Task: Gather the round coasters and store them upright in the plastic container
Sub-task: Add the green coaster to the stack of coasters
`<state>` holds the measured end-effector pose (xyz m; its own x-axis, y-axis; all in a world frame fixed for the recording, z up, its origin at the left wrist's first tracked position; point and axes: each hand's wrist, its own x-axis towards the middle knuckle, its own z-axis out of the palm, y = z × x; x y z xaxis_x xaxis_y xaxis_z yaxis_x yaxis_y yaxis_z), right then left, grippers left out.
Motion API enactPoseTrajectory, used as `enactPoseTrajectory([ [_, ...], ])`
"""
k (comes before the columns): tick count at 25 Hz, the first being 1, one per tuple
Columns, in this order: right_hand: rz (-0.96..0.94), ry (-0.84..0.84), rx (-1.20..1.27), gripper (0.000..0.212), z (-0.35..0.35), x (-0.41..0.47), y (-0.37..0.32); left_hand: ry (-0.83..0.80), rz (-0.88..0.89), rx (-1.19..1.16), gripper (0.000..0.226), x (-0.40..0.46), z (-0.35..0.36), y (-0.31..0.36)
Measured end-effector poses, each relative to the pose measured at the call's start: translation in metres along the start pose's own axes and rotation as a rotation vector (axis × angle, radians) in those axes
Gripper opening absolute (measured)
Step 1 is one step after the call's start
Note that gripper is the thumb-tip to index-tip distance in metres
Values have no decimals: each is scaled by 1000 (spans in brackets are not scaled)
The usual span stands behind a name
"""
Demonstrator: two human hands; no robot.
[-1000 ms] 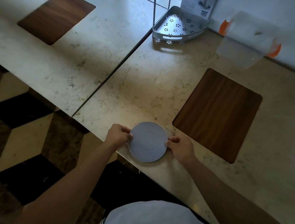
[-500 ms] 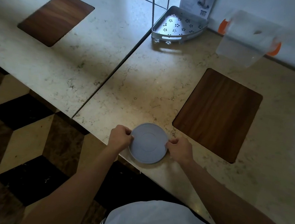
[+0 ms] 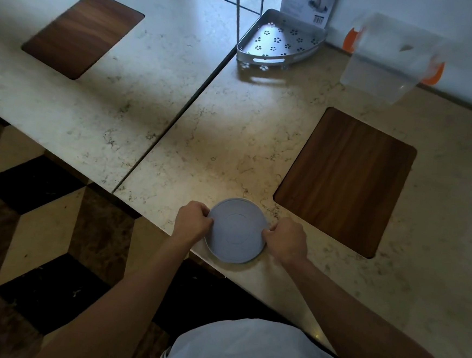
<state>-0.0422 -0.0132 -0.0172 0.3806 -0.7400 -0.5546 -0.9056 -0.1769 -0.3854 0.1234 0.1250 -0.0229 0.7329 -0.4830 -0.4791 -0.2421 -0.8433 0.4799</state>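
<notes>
Left hand: the left hand (image 3: 193, 221) is curled at the left rim of the coasters (image 3: 236, 230), thumb and fingertips pinching that edge, knuckles up.
Right hand: the right hand (image 3: 286, 239) mirrors it on the opposite rim, fingers folded in and gripping the right edge.
Coasters: a pale grey round stack lying flat between the two hands, at the near edge of the marble table (image 3: 218, 138); a faint ring shows in the middle of the top one, and a second rim peeks out along the far edge. How many are stacked I cannot tell.
Plastic container: the plastic container (image 3: 385, 60) is clear, with orange latches, and stands far beyond the right hand, by the wall, well apart from the coasters. It looks blurred.
Wooden inlay: a dark wooden panel (image 3: 344, 181) lies just beyond and to the right of the right hand, not touching it.
Second inlay: another wooden panel (image 3: 82, 35) lies far ahead and left of the left hand, on the neighbouring table top.
Metal corner shelf: a perforated metal corner shelf (image 3: 279, 41) stands far ahead of both hands, left of the container.
Floor: a dark and light patterned floor (image 3: 27, 233) lies below the left forearm.
</notes>
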Motion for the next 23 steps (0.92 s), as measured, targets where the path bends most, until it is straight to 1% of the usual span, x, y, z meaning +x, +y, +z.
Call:
enactPoseTrajectory([
  [2,-6,-1,6,19,1,0,2,-1,4,29,11,0,1,2],
  [6,34,2,123,22,3,-1,7,5,-6,48,11,0,2,4],
  [10,40,1,172,22,3,-3,8,-10,4,69,14,-1,1,5],
  [14,23,-22,196,24,2,-4,10,17,38,101,30,-2,0,6],
  [15,23,-32,207,24,1,-4,12,9,39,117,28,-2,0,6],
  [18,32,-58,244,23,0,-2,14,-9,16,167,12,-1,4,8],
  [23,89,-91,353,24,1,3,16,49,-63,175,11,-4,12,15],
])
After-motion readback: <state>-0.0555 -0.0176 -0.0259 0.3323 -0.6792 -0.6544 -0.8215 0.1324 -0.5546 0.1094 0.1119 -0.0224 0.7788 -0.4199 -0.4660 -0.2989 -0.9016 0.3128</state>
